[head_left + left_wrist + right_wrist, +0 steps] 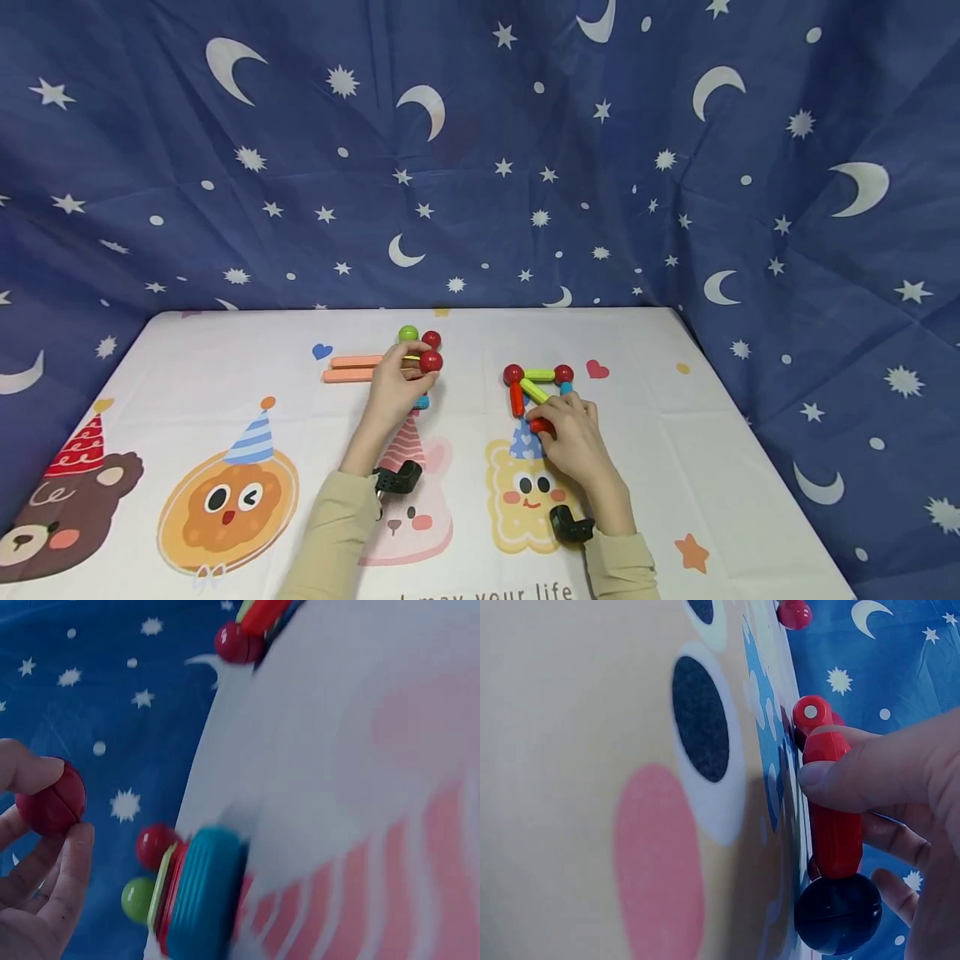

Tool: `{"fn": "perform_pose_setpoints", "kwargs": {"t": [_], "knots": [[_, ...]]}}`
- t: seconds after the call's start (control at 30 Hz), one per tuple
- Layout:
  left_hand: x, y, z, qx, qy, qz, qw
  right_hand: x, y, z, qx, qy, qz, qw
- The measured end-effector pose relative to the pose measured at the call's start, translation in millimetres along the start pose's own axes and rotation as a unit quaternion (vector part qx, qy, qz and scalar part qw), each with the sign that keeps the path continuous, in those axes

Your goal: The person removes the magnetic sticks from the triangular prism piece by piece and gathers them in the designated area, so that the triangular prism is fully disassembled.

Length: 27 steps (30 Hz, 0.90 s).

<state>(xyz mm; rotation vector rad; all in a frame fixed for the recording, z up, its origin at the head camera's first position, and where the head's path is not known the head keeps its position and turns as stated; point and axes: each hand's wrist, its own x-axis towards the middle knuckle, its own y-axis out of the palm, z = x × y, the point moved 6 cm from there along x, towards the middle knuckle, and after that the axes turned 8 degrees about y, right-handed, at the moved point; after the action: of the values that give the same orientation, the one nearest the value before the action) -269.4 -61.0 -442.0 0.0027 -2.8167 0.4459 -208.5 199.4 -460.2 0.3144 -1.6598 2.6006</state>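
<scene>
My left hand [393, 390] pinches a red ball [54, 804] between thumb and fingers, over the orange rods' right ends in the head view. Past it sit another red ball [431, 339] and a green ball [408, 333]. My right hand [576, 437] holds a red rod [835, 832], thumb on one side and fingers behind. A dark blue ball [838, 915] is at the rod's lower end in the right wrist view. Just beyond this hand, two red balls [513, 375] are linked by a yellow-green rod [539, 375]; red, blue and a second yellow-green rod [533, 391] run toward me.
Two orange rods [349, 377] lie side by side left of my left hand. A blue rod [201, 892] lies under that hand, beside yellow-green and red pieces. The white tablecloth [645, 417] has printed cartoon figures. A dark blue curtain [480, 167] stands behind the table.
</scene>
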Motion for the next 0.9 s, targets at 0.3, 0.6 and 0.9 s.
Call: {"fn": "perform_pose_setpoints", "kwargs": {"t": [0.3, 0.6, 0.9], "knots": [[35.7, -43.8, 20.9, 0.111, -0.003, 0.005, 0.9938, -1, -1, -3, -0.006, 0.017, 0.005, 1.000], [62.0, -59.9, 45.8, 0.164, -0.035, 0.050, 0.9845, -2, -3, -10, -0.005, 0.036, 0.000, 0.999], [72.5, -58.3, 60.5, 0.234, -0.045, 0.084, 0.9676, -1, -9, -19, 0.020, 0.039, -0.005, 0.999]]}}
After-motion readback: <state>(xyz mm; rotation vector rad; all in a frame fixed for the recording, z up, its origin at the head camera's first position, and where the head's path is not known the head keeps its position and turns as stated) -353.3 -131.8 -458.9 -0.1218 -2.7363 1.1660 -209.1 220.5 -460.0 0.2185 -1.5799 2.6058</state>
